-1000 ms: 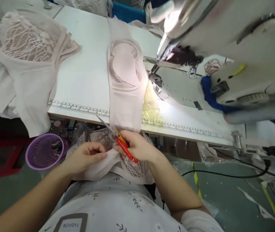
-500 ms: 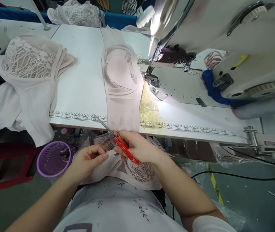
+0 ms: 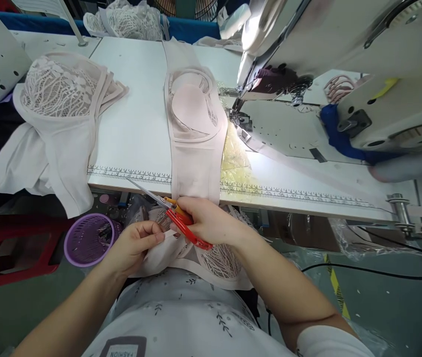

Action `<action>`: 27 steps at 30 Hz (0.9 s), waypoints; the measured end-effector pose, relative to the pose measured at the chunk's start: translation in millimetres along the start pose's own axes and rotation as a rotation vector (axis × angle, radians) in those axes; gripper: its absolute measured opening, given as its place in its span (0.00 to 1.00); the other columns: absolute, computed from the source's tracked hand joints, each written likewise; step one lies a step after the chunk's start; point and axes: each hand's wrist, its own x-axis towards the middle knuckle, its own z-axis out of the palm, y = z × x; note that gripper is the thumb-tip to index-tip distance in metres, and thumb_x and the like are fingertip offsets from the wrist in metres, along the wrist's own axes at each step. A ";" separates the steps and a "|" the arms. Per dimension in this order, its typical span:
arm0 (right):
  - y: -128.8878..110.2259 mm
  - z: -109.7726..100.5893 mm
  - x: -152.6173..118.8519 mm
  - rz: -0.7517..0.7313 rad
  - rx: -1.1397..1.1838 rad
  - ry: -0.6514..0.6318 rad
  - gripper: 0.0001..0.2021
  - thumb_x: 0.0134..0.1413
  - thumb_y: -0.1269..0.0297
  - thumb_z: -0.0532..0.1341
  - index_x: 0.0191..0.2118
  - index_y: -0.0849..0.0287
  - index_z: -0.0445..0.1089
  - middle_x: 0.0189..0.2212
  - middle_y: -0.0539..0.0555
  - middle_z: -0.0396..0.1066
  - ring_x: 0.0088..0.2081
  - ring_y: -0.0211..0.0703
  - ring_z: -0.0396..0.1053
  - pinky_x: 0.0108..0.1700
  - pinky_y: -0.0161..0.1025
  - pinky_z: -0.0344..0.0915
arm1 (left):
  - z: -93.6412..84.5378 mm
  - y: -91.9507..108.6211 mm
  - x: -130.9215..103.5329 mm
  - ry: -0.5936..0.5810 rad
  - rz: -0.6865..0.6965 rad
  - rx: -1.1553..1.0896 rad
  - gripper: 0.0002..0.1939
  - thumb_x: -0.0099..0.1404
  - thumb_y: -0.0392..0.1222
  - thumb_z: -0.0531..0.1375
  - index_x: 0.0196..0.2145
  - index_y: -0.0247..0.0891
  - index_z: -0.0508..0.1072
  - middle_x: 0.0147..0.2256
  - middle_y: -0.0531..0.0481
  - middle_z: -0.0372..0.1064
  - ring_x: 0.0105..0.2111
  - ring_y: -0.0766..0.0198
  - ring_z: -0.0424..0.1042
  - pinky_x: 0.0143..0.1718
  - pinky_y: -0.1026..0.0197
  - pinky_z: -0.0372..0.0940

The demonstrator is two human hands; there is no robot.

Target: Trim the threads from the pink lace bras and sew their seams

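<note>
My right hand [image 3: 205, 220] is closed around the red and orange handles of a pair of scissors [image 3: 186, 229], whose blades point up and left over the table's front edge. With thumb and fingers pinched together, my left hand [image 3: 136, 245] grips the edge of a pale pink lace bra [image 3: 218, 265] lying across my lap. The right fingertips are close to the same edge of the bra; whether they touch it is hard to see. Another bra [image 3: 195, 114] lies on the table, its lower end hanging toward my right hand.
A sewing machine [image 3: 307, 64] with its lamp lit stands at the right. A stack of bras [image 3: 60, 114] lies at the left of the white table [image 3: 132, 114]. Below are a purple basket [image 3: 70, 243] and a red stool [image 3: 47, 255]. A printed ruler runs along the table edge.
The scissors have turned slightly, their blade tips swinging left and their handles tilting flatter. My left hand keeps its pinch on the bra. The whole view has shifted a little.
</note>
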 end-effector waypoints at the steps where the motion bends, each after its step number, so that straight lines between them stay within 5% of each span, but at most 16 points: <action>1: -1.6 0.0 1.2 -0.014 -0.032 0.002 0.17 0.47 0.72 0.62 0.22 0.56 0.50 0.18 0.41 0.52 0.21 0.32 0.55 0.22 0.31 0.51 | -0.4 0.0 -0.3 0.000 0.001 -0.015 0.19 0.40 0.47 0.72 0.15 0.33 0.66 0.16 0.56 0.60 0.18 0.74 0.55 0.20 0.70 0.50; 13: -16.2 4.4 13.2 -0.030 -0.148 -0.036 0.19 0.48 0.67 0.63 0.22 0.56 0.47 0.20 0.42 0.52 0.22 0.33 0.52 0.23 0.32 0.50 | -11.2 -2.3 -5.6 0.009 0.029 -0.088 0.18 0.41 0.46 0.72 0.17 0.34 0.67 0.17 0.55 0.62 0.18 0.72 0.58 0.21 0.69 0.53; 18: -16.8 2.8 13.7 -0.047 -0.079 -0.056 0.17 0.50 0.63 0.62 0.24 0.56 0.50 0.20 0.42 0.53 0.23 0.33 0.53 0.24 0.32 0.50 | -16.4 3.0 -8.8 -0.108 0.136 -0.066 0.16 0.45 0.45 0.71 0.18 0.34 0.69 0.20 0.54 0.63 0.20 0.71 0.60 0.21 0.68 0.53; 27: -18.8 5.3 17.5 -0.104 -0.135 -0.042 0.17 0.47 0.69 0.62 0.24 0.56 0.49 0.20 0.42 0.52 0.22 0.33 0.51 0.24 0.32 0.50 | -16.7 -0.7 -8.6 0.023 0.080 -0.070 0.19 0.44 0.48 0.71 0.19 0.33 0.67 0.20 0.54 0.63 0.21 0.71 0.59 0.24 0.67 0.54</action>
